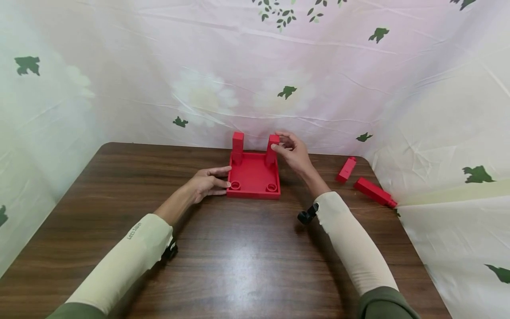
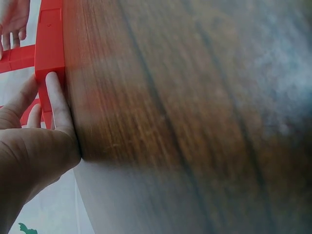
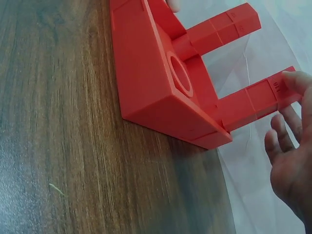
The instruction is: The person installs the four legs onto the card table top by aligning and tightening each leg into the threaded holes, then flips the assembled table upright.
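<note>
A shallow red square base with a raised rim lies on the table, round sockets showing in its two near corners. Two red square posts stand upright at its far corners, a left post and a right post. My right hand pinches the right post near its top between thumb and fingers, as the right wrist view also shows. Along the base's left side, my left hand rests with fingers extended, their tips against the rim. In the left wrist view, one fingertip touches a corner of the base.
To the right, a shorter-looking red post and another red post lie on the brown wooden table, the latter near its right edge. A patterned cloth hangs behind and beside the table.
</note>
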The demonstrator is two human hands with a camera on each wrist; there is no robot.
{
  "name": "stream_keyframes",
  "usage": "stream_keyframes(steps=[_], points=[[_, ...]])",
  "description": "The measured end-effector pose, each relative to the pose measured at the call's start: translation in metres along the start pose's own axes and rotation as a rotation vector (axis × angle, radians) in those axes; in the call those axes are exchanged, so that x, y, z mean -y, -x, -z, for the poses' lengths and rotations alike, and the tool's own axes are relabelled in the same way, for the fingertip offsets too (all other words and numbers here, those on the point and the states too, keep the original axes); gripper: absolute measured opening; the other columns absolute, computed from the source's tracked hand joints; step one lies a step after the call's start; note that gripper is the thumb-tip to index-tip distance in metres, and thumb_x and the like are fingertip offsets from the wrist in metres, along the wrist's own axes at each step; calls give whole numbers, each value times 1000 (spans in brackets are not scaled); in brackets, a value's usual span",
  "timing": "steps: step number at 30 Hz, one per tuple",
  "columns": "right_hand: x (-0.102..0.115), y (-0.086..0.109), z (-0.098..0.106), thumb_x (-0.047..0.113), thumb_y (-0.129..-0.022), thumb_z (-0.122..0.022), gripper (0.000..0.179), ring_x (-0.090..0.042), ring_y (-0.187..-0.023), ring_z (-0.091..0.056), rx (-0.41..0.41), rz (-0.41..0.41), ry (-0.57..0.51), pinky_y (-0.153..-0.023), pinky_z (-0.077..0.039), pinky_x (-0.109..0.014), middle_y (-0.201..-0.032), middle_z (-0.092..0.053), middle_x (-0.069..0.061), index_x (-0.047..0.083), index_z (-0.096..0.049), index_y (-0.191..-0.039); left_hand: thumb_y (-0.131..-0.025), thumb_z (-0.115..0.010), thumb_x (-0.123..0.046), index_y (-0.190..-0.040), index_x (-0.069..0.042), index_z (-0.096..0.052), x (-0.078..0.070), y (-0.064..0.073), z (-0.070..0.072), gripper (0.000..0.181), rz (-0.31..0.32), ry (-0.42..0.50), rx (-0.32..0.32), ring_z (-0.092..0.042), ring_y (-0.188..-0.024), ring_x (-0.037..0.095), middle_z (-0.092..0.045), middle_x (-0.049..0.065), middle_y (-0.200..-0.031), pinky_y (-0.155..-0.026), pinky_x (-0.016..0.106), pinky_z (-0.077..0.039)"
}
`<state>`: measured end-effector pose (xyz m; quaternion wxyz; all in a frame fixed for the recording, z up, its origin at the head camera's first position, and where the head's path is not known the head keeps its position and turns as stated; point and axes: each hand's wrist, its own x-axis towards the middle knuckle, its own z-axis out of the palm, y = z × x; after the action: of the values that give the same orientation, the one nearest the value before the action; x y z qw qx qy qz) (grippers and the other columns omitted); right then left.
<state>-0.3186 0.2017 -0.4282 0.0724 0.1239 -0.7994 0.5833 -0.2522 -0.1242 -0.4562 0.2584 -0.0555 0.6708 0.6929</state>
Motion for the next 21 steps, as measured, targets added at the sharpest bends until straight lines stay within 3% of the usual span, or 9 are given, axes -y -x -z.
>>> stream_keyframes(steps=[3,7,10,21], points=[[1,0,-2,17,-104,-82,49,-23,-115,-68,-20,23,31,-99,-58,-27,-139,-75,-24,9,-69,-150,-101,-76,7,-168,-19,-57,0,0,0,75,0,2,1,-72,-115,12,-48,13,-177,-105,40,-68],[3,1,-7,15,-104,-82,46,-29,-121,-71,-35,27,42,-115,-62,-41,-137,-75,-24,5,-68,-147,-101,-76,8,-168,-19,-56,0,-1,0,75,-3,2,5,-70,-121,15,-49,14,-176,-105,40,-68],[4,2,-9,15,-105,-81,46,-29,-120,-72,-49,24,55,-116,-62,-47,-135,-74,-24,4,-67,-147,-101,-76,8,-169,-19,-55,0,-2,0,76,-6,6,10,-69,-123,16,-47,12,-178,-105,39,-68],[-1,6,-16,16,-105,-82,48,-30,-121,-73,-90,35,47,-117,-62,-48,-134,-76,-22,6,-67,-149,-102,-76,7,-169,-18,-54,0,-2,1,75,-8,-3,12,-70,-118,12,-47,14,-177,-101,36,-70]])
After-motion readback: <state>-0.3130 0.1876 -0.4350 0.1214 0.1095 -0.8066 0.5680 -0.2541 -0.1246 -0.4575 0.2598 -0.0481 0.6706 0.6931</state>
